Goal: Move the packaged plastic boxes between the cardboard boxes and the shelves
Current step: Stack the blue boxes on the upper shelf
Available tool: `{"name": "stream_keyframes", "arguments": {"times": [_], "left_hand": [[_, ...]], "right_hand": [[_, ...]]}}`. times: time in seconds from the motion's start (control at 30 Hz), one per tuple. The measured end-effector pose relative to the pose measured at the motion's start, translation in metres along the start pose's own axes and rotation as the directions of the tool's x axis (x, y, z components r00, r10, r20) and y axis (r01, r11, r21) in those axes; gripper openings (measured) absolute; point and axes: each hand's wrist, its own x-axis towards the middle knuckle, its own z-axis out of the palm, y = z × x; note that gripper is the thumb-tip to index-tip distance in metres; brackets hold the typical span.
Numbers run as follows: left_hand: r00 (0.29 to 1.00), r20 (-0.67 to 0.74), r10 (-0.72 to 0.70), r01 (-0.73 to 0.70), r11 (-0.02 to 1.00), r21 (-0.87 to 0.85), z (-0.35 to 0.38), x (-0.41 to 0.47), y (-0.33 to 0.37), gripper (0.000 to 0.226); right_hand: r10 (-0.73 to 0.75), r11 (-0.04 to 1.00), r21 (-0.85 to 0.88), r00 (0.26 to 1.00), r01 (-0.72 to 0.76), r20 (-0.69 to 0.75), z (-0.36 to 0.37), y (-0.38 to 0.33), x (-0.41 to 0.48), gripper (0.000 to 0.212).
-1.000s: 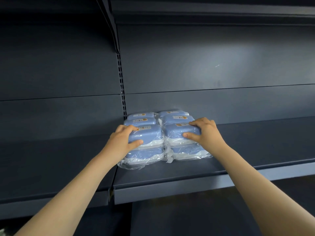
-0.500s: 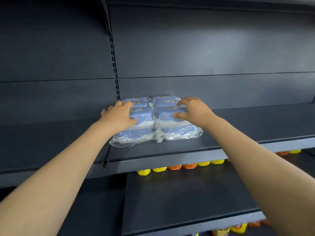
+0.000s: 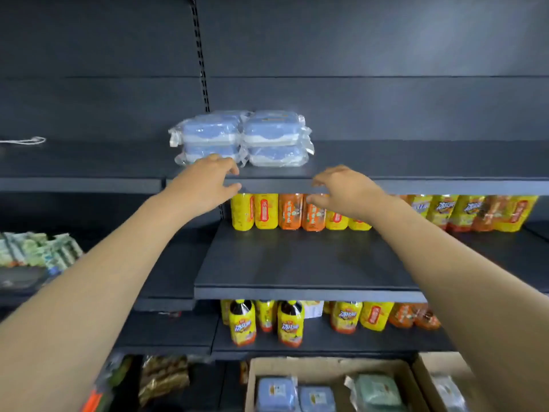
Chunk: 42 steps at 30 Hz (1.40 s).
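Stocking looks paused: both hands, left hand (image 3: pixel 205 185) and right hand (image 3: pixel 341 191), hang empty with fingers spread (blue packs (image 3: pixel 242 138) shelved); next, probably reach the cardboard box (image 3: pixel 326 367) below.

Yellow and orange bottles (image 3: pixel 285 211), snack packets (image 3: pixel 35 248)

The wrapped plastic boxes (image 3: pixel 242 138) sit stacked on the upper shelf (image 3: pixel 416 162). Bottles (image 3: pixel 297 211) line the shelf below, and a cardboard box (image 3: pixel 329 368) sits at the bottom with more packs inside.

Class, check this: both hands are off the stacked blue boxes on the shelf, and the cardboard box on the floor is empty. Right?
Not quite. The head view shows the cardboard box holds packaged boxes. Left hand and right hand are indeed off the blue boxes.
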Motion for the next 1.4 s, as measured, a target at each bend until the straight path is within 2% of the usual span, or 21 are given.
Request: {"name": "stream_keyframes", "arguments": {"times": [0.17,0.37,0.5,0.63,0.77,0.93,1.07,1.13,1.27,1.4], "left_hand": [[0.989,0.137,-0.058,0.070,0.994,-0.085,0.063,-0.081,0.048,0.030],[0.918,0.371,-0.139,0.177,0.982,-0.069,0.147,-0.142,0.079,0.026],[0.864,0.481,-0.151,0.196,0.980,-0.044,0.199,-0.162,0.088,0.030],[0.805,0.569,-0.168,0.223,0.974,-0.028,0.256,-0.181,0.081,0.025],[0.728,0.641,-0.243,0.327,0.945,-0.014,0.316,-0.202,0.067,0.025],[0.619,0.707,-0.342,0.514,0.857,-0.035,0.392,-0.235,0.045,0.027],[0.512,0.763,-0.395,0.658,0.752,-0.052,0.442,-0.255,0.028,0.027],[0.454,0.785,-0.421,0.717,0.696,-0.040,0.467,-0.265,0.022,0.027],[0.324,0.808,-0.492,0.831,0.557,0.005,0.517,-0.279,0.017,0.026],[0.221,0.829,-0.513,0.899,0.436,0.031,0.566,-0.297,0.012,0.024]], "right_hand": [[-0.038,0.999,-0.027,0.975,0.045,0.217,0.047,0.018,-0.091,0.047],[-0.016,1.000,-0.008,0.912,0.021,0.410,0.124,0.035,-0.170,0.037],[0.009,1.000,0.009,0.821,-0.017,0.571,0.179,0.043,-0.200,0.041],[0.081,0.987,0.053,0.749,-0.153,0.658,0.235,0.047,-0.215,0.040],[0.119,0.981,0.017,0.661,-0.195,0.741,0.292,0.049,-0.227,0.035],[0.167,0.969,-0.030,0.559,-0.245,0.812,0.366,0.047,-0.247,0.038],[0.270,0.896,-0.045,0.461,-0.441,0.845,0.420,0.039,-0.256,0.029],[0.315,0.827,-0.016,0.439,-0.562,0.841,0.445,0.036,-0.263,0.029],[0.383,0.655,-0.011,0.320,-0.756,0.867,0.493,0.037,-0.275,0.033],[0.420,0.548,-0.036,0.237,-0.836,0.876,0.539,0.038,-0.290,0.029]]}}
